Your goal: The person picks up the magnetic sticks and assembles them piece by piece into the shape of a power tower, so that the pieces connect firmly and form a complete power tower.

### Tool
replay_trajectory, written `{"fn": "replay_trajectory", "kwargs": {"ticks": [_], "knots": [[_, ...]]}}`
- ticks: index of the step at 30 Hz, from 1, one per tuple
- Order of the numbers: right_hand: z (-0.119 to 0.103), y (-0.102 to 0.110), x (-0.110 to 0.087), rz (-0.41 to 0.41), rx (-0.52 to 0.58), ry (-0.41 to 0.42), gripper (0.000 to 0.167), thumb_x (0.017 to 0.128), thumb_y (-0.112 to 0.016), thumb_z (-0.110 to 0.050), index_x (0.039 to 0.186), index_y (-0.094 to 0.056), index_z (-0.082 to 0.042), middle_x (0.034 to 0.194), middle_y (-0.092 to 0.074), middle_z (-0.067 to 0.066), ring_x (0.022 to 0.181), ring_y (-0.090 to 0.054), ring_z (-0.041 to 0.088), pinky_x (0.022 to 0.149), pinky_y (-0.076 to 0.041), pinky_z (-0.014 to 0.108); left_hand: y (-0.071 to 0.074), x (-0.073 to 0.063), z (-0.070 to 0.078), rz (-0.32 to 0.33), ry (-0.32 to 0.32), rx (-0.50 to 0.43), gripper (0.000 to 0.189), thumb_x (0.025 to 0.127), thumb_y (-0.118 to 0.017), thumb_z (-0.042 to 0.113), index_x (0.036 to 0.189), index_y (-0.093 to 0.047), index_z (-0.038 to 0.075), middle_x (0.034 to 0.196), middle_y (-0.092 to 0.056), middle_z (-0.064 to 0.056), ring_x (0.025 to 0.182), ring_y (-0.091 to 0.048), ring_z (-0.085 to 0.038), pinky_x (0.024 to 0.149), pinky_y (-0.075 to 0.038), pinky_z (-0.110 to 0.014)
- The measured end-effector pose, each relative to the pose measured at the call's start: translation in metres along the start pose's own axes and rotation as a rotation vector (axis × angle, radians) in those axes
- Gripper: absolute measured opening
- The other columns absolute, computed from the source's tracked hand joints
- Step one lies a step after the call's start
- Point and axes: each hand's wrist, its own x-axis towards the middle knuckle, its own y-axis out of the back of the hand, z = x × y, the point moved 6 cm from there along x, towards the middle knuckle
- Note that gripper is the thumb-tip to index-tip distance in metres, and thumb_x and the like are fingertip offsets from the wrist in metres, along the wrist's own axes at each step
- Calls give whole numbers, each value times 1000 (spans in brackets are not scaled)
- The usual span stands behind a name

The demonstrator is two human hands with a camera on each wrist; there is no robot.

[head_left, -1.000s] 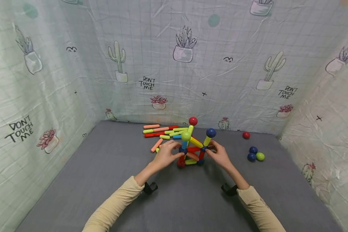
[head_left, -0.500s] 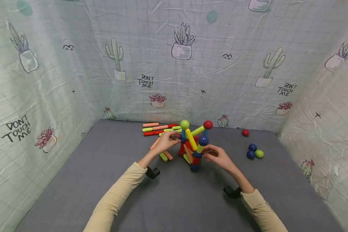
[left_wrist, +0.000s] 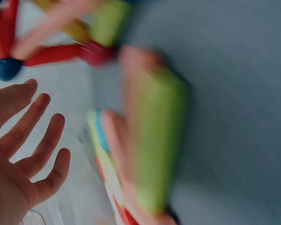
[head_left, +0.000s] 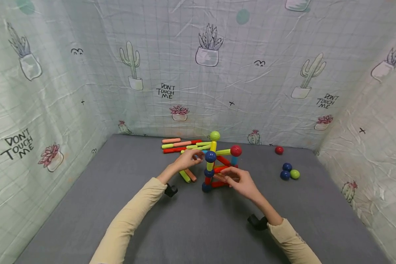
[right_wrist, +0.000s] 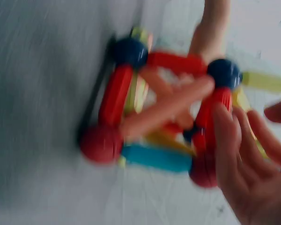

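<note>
Wrinkled, faintly gridded pale cloth (head_left: 171, 40) around you on three sides, printed potted cacti (head_left: 135, 83), pink succulents (head_left: 179, 110), black "DON'T TOUCH ME" lettering (head_left: 167, 91), dark gray surface (head_left: 198, 227) spread before you.

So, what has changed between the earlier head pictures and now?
The ball-and-rod structure has turned clockwise, seen from above: its top blue ball swung from right to front, its top red ball from back to right, its top green ball from front left to back. The left hand appears to have let go. The loose balls stayed put.
</note>
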Motion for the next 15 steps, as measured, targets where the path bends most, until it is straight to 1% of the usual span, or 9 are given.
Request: {"fn": "replay_trajectory", "kwargs": {"ticks": [2, 4, 5, 6, 7, 9, 12, 15], "knots": [[1, 16, -2, 157, -118, 27, 12, 86, -54, -7, 94, -63, -4, 85, -66, 15, 67, -60, 19, 54, -48, 23, -5, -11, -6, -53, -41, 202, 25, 83, -60, 10, 108, -63, 8, 97, -66, -7, 85, -62, -19, 72, -49, -30], [4, 29, -3, 292, -198, 28, 8, 83, -56, -5, 87, -62, -4, 76, -64, 12, 62, -57, 15, 51, -46, 22, -10, -21, -9, -97, -109, 376, 21, 83, -61, 10, 104, -66, 10, 94, -68, -3, 78, -61, -16, 70, -44, -28], [6, 33, -3, 333, -220, 23, 7, 82, -56, -5, 86, -62, -4, 76, -63, 11, 62, -56, 14, 51, -46, 21, -12, -25, -9, -112, -151, 441, 20, 83, -61, 11, 102, -67, 12, 93, -68, -2, 75, -60, -15, 69, -41, -28], [7, 36, -2, 358, -232, 14, 8, 82, -57, -5, 88, -61, -3, 77, -63, 11, 63, -56, 16, 52, -46, 21, -14, -28, -9, -128, -185, 493, 19, 83, -61, 13, 101, -68, 14, 93, -68, -1, 72, -58, -15, 68, -38, -28], [9, 38, 0, 367, -234, 4, 11, 81, -57, -5, 91, -60, -2, 80, -62, 12, 66, -57, 18, 53, -46, 21, -16, -31, -9, -142, -214, 537, 19, 84, -59, 15, 101, -68, 17, 95, -68, 1, 70, -55, -15, 67, -35, -28], [13, 38, 3, 352, -238, -14, 19, 82, -59, -8, 99, -58, -1, 87, -61, 13, 73, -59, 22, 56, -47, 21, -18, -35, -8, -165, -255, 579, 18, 85, -57, 18, 98, -69, 21, 96, -67, 3, 67, -48, -16, 66, -29, -28], [18, 36, 7, 313, -232, -35, 30, 83, -60, -13, 109, -55, 0, 93, -59, 15, 80, -59, 26, 59, -47, 22, -17, -39, -7, -194, -260, 609, 18, 84, -56, 21, 95, -69, 26, 95, -66, 3, 67, -39, -15, 68, -30, -29], [19, 35, 9, 303, -234, -38, 32, 83, -60, -15, 111, -54, 0, 92, -59, 15, 81, -59, 25, 59, -47, 23, -15, -42, -5, -208, -253, 629, 18, 84, -57, 17, 93, -70, 27, 94, -65, 3, 68, -38, -15, 70, -32, -31]]}}
